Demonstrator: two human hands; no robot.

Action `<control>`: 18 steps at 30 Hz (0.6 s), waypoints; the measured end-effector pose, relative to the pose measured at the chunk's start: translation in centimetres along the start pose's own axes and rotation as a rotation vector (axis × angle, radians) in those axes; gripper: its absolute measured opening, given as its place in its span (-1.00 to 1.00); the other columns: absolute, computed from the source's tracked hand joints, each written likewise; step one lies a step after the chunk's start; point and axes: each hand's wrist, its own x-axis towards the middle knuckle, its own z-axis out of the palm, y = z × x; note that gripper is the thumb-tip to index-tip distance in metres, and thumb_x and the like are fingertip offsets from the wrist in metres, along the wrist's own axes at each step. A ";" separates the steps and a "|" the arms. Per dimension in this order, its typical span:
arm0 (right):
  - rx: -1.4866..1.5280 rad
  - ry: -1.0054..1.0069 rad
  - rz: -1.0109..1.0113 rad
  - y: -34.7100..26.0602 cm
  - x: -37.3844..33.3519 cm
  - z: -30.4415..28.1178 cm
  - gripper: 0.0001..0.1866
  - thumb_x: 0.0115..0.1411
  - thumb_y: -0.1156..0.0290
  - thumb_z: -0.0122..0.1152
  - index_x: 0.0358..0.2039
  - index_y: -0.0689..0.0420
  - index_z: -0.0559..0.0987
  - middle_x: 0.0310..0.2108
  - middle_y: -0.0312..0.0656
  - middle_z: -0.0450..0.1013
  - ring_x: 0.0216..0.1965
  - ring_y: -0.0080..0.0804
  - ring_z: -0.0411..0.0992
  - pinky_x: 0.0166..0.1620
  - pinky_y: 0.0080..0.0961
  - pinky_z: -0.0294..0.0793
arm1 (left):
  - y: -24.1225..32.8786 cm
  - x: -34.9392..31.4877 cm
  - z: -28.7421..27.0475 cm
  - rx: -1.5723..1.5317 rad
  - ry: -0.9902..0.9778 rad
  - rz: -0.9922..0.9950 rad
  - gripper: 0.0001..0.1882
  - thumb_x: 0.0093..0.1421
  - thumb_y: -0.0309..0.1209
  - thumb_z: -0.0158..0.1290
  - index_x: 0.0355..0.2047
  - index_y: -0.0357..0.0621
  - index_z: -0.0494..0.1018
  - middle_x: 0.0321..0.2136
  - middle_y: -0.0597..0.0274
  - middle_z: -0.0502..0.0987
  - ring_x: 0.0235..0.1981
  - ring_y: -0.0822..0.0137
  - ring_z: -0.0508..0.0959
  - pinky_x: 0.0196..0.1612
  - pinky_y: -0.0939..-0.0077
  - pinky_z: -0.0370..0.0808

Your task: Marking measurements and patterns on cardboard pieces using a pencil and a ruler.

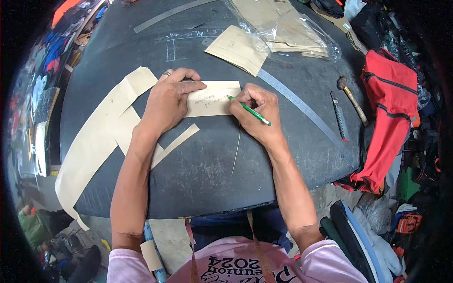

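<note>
My left hand (172,101) lies over the left end of a small cream card piece (217,85), thumb and fingers stretched out and pressing on it. Handwriting in dark strokes shows on the card. In my right hand (260,107) a green pen (255,113) is gripped, its tip touching the card near the right end. The fingers wrapped round the pen are partly hidden. Beside my left forearm lie a long curved cream card pattern (89,141) and a narrow card strip (181,141). A thin thread (237,148) trails below the card.
On the dark table (217,174) lie a steel ruler (302,106), a cutter knife (338,115), a small hammer (351,99) and stacked card patterns (238,49), some in clear plastic (302,33). A red bag (389,108) sits at the right edge. Another metal strip (170,14) lies far off.
</note>
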 end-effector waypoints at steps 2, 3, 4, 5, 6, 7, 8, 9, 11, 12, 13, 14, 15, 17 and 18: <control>-0.008 0.001 0.005 0.1 0.1 -0.1 -0.74 0.13 0.61 0.42 -0.55 0.21 0.46 -0.58 -0.39 0.37 -0.51 -0.66 0.24 -0.42 -0.51 0.24 | 0.1 0.0 0.0 0.001 -0.012 -0.002 -0.59 0.26 -0.73 0.09 -0.03 -0.06 0.78 0.05 0.29 0.66 0.03 0.13 0.62 0.20 0.25 0.57; 0.014 0.020 -0.003 0.3 0.1 0.0 -0.74 0.13 0.60 0.43 -0.55 0.21 0.46 -0.58 -0.39 0.37 -0.51 -0.66 0.24 -0.42 -0.51 0.23 | 0.1 0.1 0.0 0.001 -0.011 -0.001 -0.59 0.26 -0.73 0.09 -0.03 -0.06 0.78 0.05 0.29 0.66 0.03 0.13 0.62 0.20 0.25 0.57; 0.037 0.037 -0.010 0.3 0.1 0.1 -0.74 0.12 0.60 0.43 -0.55 0.21 0.46 -0.58 -0.39 0.36 -0.51 -0.67 0.24 -0.42 -0.52 0.23 | 0.0 0.1 0.0 0.001 -0.005 0.007 -0.58 0.26 -0.73 0.09 -0.03 -0.06 0.78 0.05 0.28 0.66 0.02 0.12 0.62 0.20 0.26 0.57; 0.038 0.036 -0.010 0.3 0.1 0.1 -0.74 0.12 0.60 0.43 -0.55 0.21 0.46 -0.58 -0.39 0.36 -0.51 -0.67 0.24 -0.42 -0.52 0.23 | 0.0 0.0 0.0 0.001 0.002 0.014 -0.58 0.25 -0.74 0.09 -0.03 -0.07 0.78 0.05 0.28 0.66 0.02 0.12 0.62 0.19 0.26 0.58; 0.013 0.015 -0.001 0.2 0.0 -0.1 -0.74 0.13 0.59 0.43 -0.55 0.20 0.47 -0.58 -0.39 0.37 -0.51 -0.67 0.24 -0.42 -0.52 0.23 | 0.0 0.0 0.0 0.001 0.001 0.012 -0.58 0.25 -0.74 0.09 -0.03 -0.07 0.78 0.05 0.28 0.66 0.02 0.12 0.62 0.19 0.26 0.58; -0.014 -0.004 0.007 0.2 0.1 -0.2 -0.74 0.13 0.59 0.43 -0.55 0.20 0.47 -0.57 -0.39 0.38 -0.51 -0.67 0.25 -0.41 -0.53 0.23 | 0.0 0.0 0.0 -0.001 0.002 0.014 -0.58 0.25 -0.74 0.09 -0.03 -0.07 0.78 0.05 0.27 0.66 0.02 0.12 0.62 0.19 0.26 0.57; -0.014 -0.004 0.008 0.2 0.1 -0.2 -0.74 0.13 0.59 0.43 -0.55 0.20 0.47 -0.57 -0.39 0.38 -0.51 -0.67 0.25 -0.41 -0.53 0.23 | 0.0 0.1 0.0 -0.003 0.003 0.015 -0.58 0.25 -0.75 0.09 -0.03 -0.08 0.78 0.05 0.27 0.66 0.02 0.12 0.62 0.19 0.26 0.57; -0.003 0.001 -0.001 0.3 0.1 -0.2 -0.74 0.13 0.58 0.43 -0.55 0.20 0.47 -0.56 -0.39 0.39 -0.51 -0.67 0.25 -0.41 -0.53 0.24 | 0.0 0.1 0.1 -0.003 0.003 0.015 -0.58 0.25 -0.75 0.09 -0.03 -0.08 0.78 0.05 0.27 0.66 0.02 0.12 0.62 0.19 0.26 0.57; 0.008 0.006 -0.009 0.2 0.1 -0.2 -0.74 0.13 0.58 0.43 -0.55 0.19 0.47 -0.56 -0.39 0.39 -0.51 -0.68 0.25 -0.41 -0.54 0.24 | 0.1 0.1 0.1 -0.015 0.003 0.009 -0.57 0.24 -0.75 0.09 -0.03 -0.08 0.78 0.05 0.27 0.66 0.02 0.12 0.62 0.19 0.26 0.58; -0.016 0.006 0.000 0.0 0.1 -0.2 -0.74 0.13 0.59 0.43 -0.55 0.19 0.47 -0.55 -0.39 0.39 -0.50 -0.68 0.25 -0.41 -0.54 0.24 | 0.1 0.1 0.0 -0.015 0.003 0.009 -0.57 0.24 -0.75 0.09 -0.03 -0.08 0.78 0.05 0.27 0.66 0.02 0.12 0.62 0.19 0.26 0.58; -0.038 0.005 0.008 -0.1 0.1 -0.1 -0.74 0.13 0.59 0.43 -0.55 0.19 0.47 -0.55 -0.39 0.39 -0.50 -0.68 0.25 -0.41 -0.54 0.23 | 0.0 0.1 0.0 -0.013 0.002 0.014 -0.59 0.25 -0.75 0.09 -0.03 -0.08 0.77 0.04 0.26 0.66 0.02 0.12 0.62 0.18 0.26 0.58; -0.036 0.005 0.008 0.0 0.1 0.0 -0.74 0.13 0.59 0.43 -0.55 0.19 0.47 -0.55 -0.39 0.39 -0.50 -0.68 0.25 -0.41 -0.54 0.23 | -0.1 0.0 0.0 -0.012 0.001 0.019 -0.60 0.27 -0.74 0.10 -0.03 -0.08 0.77 0.04 0.26 0.66 0.02 0.12 0.62 0.17 0.26 0.58; -0.018 0.020 0.000 0.0 0.1 0.1 -0.73 0.13 0.59 0.42 -0.56 0.19 0.45 -0.56 -0.39 0.38 -0.51 -0.68 0.24 -0.41 -0.54 0.23 | -0.1 0.0 0.0 -0.010 0.001 0.018 -0.60 0.27 -0.74 0.10 -0.03 -0.08 0.77 0.04 0.26 0.66 0.02 0.12 0.62 0.17 0.26 0.58; -0.001 0.035 -0.006 0.1 0.1 0.0 -0.73 0.12 0.60 0.42 -0.56 0.19 0.44 -0.56 -0.39 0.36 -0.51 -0.68 0.23 -0.41 -0.54 0.23 | 0.2 0.1 0.1 -0.018 0.010 -0.001 -0.63 0.31 -0.71 0.10 -0.02 -0.08 0.77 0.04 0.26 0.67 0.03 0.11 0.62 0.16 0.26 0.58; -0.015 0.032 -0.023 0.1 0.2 0.0 -0.73 0.12 0.60 0.42 -0.56 0.18 0.45 -0.56 -0.40 0.35 -0.50 -0.69 0.22 -0.41 -0.54 0.22 | 0.2 0.1 0.1 -0.017 0.010 0.000 -0.63 0.31 -0.71 0.10 -0.02 -0.08 0.77 0.04 0.26 0.67 0.03 0.11 0.62 0.16 0.26 0.58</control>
